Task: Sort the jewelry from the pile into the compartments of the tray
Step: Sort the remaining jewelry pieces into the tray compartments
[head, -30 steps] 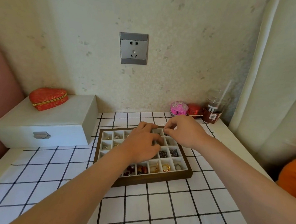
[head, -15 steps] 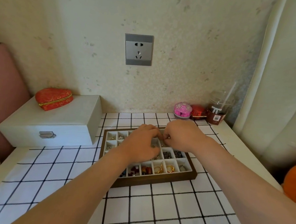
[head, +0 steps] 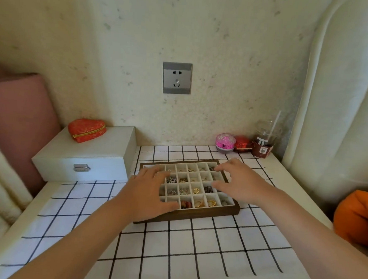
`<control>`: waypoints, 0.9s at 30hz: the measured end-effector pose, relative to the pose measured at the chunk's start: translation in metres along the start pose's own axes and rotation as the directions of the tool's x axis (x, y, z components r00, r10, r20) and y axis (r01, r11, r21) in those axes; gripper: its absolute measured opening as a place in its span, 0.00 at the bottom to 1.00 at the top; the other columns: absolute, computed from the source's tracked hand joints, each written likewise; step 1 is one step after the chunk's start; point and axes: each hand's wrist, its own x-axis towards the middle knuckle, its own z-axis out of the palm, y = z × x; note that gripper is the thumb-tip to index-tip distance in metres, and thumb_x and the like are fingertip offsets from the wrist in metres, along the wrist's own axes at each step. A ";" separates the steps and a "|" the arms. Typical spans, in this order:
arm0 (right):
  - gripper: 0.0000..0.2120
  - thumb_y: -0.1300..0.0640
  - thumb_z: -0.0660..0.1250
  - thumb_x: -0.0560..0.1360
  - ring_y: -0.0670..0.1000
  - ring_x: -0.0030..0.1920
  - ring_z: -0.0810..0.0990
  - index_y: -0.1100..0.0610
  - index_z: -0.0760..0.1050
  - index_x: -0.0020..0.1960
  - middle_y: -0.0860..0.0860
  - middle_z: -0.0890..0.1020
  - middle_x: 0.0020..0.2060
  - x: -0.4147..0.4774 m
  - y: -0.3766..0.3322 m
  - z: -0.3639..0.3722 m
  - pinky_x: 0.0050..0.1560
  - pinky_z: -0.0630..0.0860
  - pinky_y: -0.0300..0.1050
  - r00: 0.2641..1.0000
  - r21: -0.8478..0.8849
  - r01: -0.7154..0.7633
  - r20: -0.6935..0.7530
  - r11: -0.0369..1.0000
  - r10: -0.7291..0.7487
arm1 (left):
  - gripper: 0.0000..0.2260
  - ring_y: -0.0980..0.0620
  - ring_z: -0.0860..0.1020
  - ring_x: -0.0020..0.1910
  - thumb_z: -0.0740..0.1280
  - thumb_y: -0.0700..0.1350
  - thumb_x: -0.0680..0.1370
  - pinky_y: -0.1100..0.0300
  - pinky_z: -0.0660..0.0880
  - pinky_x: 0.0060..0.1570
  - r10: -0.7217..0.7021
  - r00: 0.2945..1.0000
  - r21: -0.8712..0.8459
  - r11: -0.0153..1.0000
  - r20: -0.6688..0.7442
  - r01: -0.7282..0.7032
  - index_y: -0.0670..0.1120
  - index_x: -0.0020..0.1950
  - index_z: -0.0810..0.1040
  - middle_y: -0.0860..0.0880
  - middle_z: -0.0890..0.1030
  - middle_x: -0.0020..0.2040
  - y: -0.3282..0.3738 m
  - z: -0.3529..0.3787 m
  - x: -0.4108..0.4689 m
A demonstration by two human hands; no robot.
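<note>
Fingers of the left hand (head: 147,193) and right hand (head: 238,183) are spread loose, nothing gripped, over the dark wooden tray with white compartments (head: 206,214). Small gold, silver and red jewelry pieces (head: 197,190) are lodged in several compartments. The tray is set on a black-gridded white cloth (head: 172,246).

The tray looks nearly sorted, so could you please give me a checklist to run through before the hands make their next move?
1. Tray flat on the checked cloth: ok.
2. Left hand empty, fingers spread over the tray's left side: ok.
3. Right hand empty, fingers spread: ok.
4. Jewelry lying inside compartments: ok.
5. No unsorted pile on the cloth: ok as far as visible.
6. Compartments under the left hand: cannot tell.
</note>
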 end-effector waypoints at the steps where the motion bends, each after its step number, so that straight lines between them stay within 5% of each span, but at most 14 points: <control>1: 0.37 0.34 0.70 0.72 0.51 0.73 0.66 0.43 0.64 0.76 0.48 0.63 0.75 -0.007 -0.001 0.004 0.70 0.68 0.51 0.998 0.044 -0.027 0.053 0.999 0.024 | 0.41 0.50 0.55 0.78 0.64 0.72 0.71 0.47 0.60 0.73 -0.025 1.000 0.020 0.999 -0.005 0.025 0.57 0.79 0.55 0.53 0.55 0.79 -0.003 0.000 -0.010; 4: 0.55 0.30 0.74 0.63 0.53 0.80 0.49 0.41 0.49 0.80 0.46 0.48 0.80 -0.026 -0.004 0.016 0.76 0.59 0.58 0.981 0.126 -0.085 0.185 0.988 0.060 | 0.43 0.50 0.58 0.76 0.68 0.70 0.69 0.50 0.66 0.71 -0.090 0.996 -0.054 0.995 -0.018 0.089 0.58 0.78 0.55 0.53 0.55 0.78 -0.010 0.002 -0.034; 6: 0.58 0.32 0.76 0.62 0.53 0.79 0.50 0.42 0.45 0.81 0.48 0.50 0.80 -0.035 -0.005 0.024 0.76 0.60 0.58 0.975 0.099 -0.093 0.210 0.991 0.071 | 0.41 0.53 0.62 0.73 0.70 0.67 0.70 0.54 0.69 0.67 -0.139 0.990 -0.159 0.978 -0.001 0.137 0.58 0.77 0.56 0.54 0.57 0.76 -0.012 0.005 -0.042; 11: 0.52 0.41 0.77 0.68 0.53 0.77 0.56 0.46 0.49 0.81 0.51 0.59 0.77 -0.039 -0.008 0.025 0.74 0.63 0.53 0.986 0.122 -0.101 0.146 0.987 0.083 | 0.41 0.55 0.67 0.68 0.75 0.61 0.69 0.58 0.69 0.65 -0.219 0.975 -0.319 0.927 -0.033 0.198 0.55 0.77 0.60 0.54 0.65 0.73 -0.017 0.008 -0.040; 27: 0.47 0.36 0.73 0.71 0.57 0.77 0.58 0.45 0.52 0.81 0.53 0.61 0.78 0.043 -0.006 0.037 0.75 0.62 0.55 0.996 0.125 -0.085 0.028 0.989 0.082 | 0.27 0.49 0.69 0.70 0.70 0.45 0.78 0.55 0.70 0.66 -0.275 0.940 -0.326 0.924 -0.203 0.200 0.49 0.75 0.65 0.49 0.67 0.73 -0.023 0.010 0.034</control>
